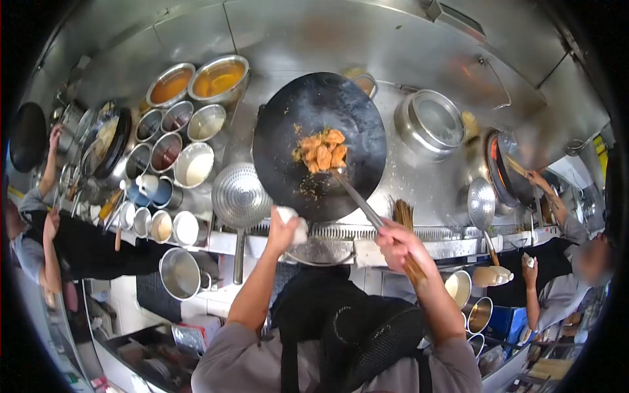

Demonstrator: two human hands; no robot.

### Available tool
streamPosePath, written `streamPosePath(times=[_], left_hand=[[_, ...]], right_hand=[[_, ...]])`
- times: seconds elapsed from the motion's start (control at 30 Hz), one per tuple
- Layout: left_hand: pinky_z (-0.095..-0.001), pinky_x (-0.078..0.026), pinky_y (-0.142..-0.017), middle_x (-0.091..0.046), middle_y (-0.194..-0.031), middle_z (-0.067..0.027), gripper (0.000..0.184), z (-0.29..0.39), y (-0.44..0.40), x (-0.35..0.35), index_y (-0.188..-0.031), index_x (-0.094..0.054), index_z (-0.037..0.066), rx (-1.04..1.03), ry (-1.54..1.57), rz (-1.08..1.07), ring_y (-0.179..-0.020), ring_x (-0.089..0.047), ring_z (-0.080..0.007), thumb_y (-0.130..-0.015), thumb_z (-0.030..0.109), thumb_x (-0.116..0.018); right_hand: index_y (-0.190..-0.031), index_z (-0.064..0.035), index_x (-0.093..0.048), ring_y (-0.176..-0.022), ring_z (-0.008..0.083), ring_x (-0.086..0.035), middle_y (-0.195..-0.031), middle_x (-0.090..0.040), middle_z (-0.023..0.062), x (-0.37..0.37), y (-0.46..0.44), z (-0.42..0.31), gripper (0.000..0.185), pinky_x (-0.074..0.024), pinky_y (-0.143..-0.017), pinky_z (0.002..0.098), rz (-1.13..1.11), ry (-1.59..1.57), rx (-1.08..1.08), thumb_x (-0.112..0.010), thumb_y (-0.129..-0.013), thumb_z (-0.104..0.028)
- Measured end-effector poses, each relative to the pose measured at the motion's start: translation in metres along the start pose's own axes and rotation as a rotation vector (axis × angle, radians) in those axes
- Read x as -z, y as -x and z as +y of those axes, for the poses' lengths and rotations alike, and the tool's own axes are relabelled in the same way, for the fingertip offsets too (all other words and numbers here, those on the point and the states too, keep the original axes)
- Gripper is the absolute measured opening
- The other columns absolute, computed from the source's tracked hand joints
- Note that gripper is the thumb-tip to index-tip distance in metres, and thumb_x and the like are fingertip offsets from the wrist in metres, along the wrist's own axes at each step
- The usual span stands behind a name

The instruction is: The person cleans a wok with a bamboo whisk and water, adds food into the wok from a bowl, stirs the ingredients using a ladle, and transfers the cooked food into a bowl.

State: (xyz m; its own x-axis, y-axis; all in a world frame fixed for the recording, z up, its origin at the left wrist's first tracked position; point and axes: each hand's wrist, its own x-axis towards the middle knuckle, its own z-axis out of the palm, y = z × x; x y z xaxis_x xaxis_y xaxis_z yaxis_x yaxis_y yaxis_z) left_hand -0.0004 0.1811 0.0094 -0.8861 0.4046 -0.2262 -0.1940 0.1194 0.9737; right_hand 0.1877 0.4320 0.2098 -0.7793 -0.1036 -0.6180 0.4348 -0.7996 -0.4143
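Browned food pieces (321, 152) with scattered bits lie in the middle of a black wok (282, 124). My right hand (401, 247) is wrapped round the handle of a metal ladle (360, 201), whose head touches the food. My left hand (283, 230) grips a white cloth (299, 227) at the wok's near edge. Left of the wok rests a perforated metal strainer (241, 194), its handle pointing towards me. A bamboo brush (403, 213) stands just beyond my right hand.
Seasoning containers (195, 165) and two bowls of orange liquid (221, 78) are at the left. A lidded metal pot (432, 123) stands right of the wok. Co-workers (570, 262) (33, 249) are at both sides, near other woks. A pot (180, 272) hangs over the front edge.
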Motion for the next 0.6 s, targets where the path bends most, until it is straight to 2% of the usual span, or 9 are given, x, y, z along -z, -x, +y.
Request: streamPosePath(times=[0.03,0.1,0.13,0.23,0.3,0.47,0.5,0.57,0.6], left_hand=[[-0.0352,-0.053,-0.076,-0.061,-0.101,-0.0125,0.039,0.001,-0.005,-0.012,-0.117,-0.046,0.001,0.067,0.17,0.022,-0.091,-0.062,-0.0199,-0.081,0.006,-0.061],[-0.0356,-0.055,-0.056,-0.062,-0.084,-0.0097,0.025,0.03,0.014,-0.029,-0.106,-0.049,0.004,0.237,0.408,-0.028,-0.068,-0.064,-0.023,-0.082,0.002,-0.059],[-0.0356,-0.055,-0.057,-0.063,-0.084,-0.0095,0.023,0.044,0.023,-0.032,-0.104,-0.052,0.005,0.311,0.49,-0.038,-0.069,-0.065,-0.023,-0.083,0.003,-0.06],[-0.0336,-0.054,-0.056,-0.067,-0.087,-0.0109,0.015,0.045,0.025,-0.03,-0.099,-0.059,0.004,0.531,0.711,-0.057,-0.067,-0.065,-0.0217,-0.086,0.01,-0.061],[-0.0341,-0.054,-0.056,-0.067,-0.085,-0.0107,0.013,0.043,0.019,-0.036,-0.097,-0.06,0.005,0.5,0.792,-0.145,-0.069,-0.066,-0.0223,-0.086,0.01,-0.062],[-0.0354,-0.054,-0.056,-0.068,-0.086,-0.012,0.01,0.034,0.005,-0.058,-0.094,-0.06,0.005,0.535,0.78,-0.225,-0.068,-0.065,-0.0226,-0.088,0.013,-0.059],[-0.0351,-0.052,-0.055,-0.066,-0.081,-0.0105,0.008,0.055,0.007,-0.065,-0.092,-0.06,0.006,0.489,0.861,-0.088,-0.065,-0.064,-0.0221,-0.089,0.012,-0.057],[-0.0349,-0.051,-0.055,-0.064,-0.078,-0.0093,0.007,0.078,0.022,-0.058,-0.09,-0.059,0.005,0.515,0.871,-0.115,-0.062,-0.062,-0.0228,-0.089,0.011,-0.056],[-0.035,-0.052,-0.055,-0.064,-0.079,-0.0094,0.009,0.078,0.03,-0.06,-0.091,-0.06,0.003,0.508,0.899,-0.092,-0.063,-0.063,-0.0235,-0.089,0.011,-0.057]], right_hand=[[-0.125,-0.0067,-0.046,-0.044,-0.0019,-0.039,-0.071,-0.046,-0.0071,0.007,-0.005,0.01,0.03,-0.031,-0.034,0.0176,-0.002,-0.001,-0.012,-0.056,-0.098,-0.016],[-0.14,-0.0056,-0.037,-0.044,-0.0012,-0.039,-0.07,-0.046,-0.0059,0.013,-0.013,0.024,0.048,-0.031,-0.034,0.0183,-0.007,0.156,0.142,-0.056,-0.097,-0.014],[-0.15,-0.0074,-0.026,-0.043,0.0008,-0.039,-0.069,-0.045,-0.0039,0.022,-0.013,0.029,0.064,-0.0317,-0.033,0.0196,0.007,0.099,0.129,-0.057,-0.095,-0.01],[-0.154,-0.0154,-0.019,-0.04,0.0017,-0.034,-0.068,-0.041,-0.0025,0.041,-0.008,0.03,0.067,-0.0286,-0.032,0.0203,-0.076,0.27,0.186,-0.054,-0.098,-0.013],[-0.151,-0.0165,-0.028,-0.039,0.0021,-0.034,-0.069,-0.041,-0.0023,0.033,0.0,0.027,0.059,-0.0297,-0.031,0.02,-0.079,0.193,0.206,-0.053,-0.097,-0.01],[-0.153,-0.0107,-0.022,-0.04,0.0026,-0.037,-0.069,-0.042,-0.0019,0.025,0.022,0.02,0.066,-0.0327,-0.031,0.021,-0.057,0.157,0.238,-0.055,-0.095,-0.009],[-0.153,-0.0107,-0.022,-0.04,0.0026,-0.037,-0.069,-0.042,-0.0019,0.024,0.028,0.026,0.066,-0.0327,-0.031,0.021,-0.054,0.157,0.228,-0.055,-0.095,-0.009],[-0.152,-0.0097,-0.022,-0.041,0.0023,-0.038,-0.069,-0.041,-0.0022,0.013,0.039,0.022,0.065,-0.0337,-0.031,0.0209,-0.004,0.208,0.213,-0.055,-0.095,-0.01],[-0.146,-0.0104,-0.034,-0.04,0.0002,-0.035,-0.07,-0.042,-0.003,0.013,0.045,0.021,0.054,-0.0317,-0.03,0.0191,-0.001,0.208,0.191,-0.055,-0.096,-0.012]])
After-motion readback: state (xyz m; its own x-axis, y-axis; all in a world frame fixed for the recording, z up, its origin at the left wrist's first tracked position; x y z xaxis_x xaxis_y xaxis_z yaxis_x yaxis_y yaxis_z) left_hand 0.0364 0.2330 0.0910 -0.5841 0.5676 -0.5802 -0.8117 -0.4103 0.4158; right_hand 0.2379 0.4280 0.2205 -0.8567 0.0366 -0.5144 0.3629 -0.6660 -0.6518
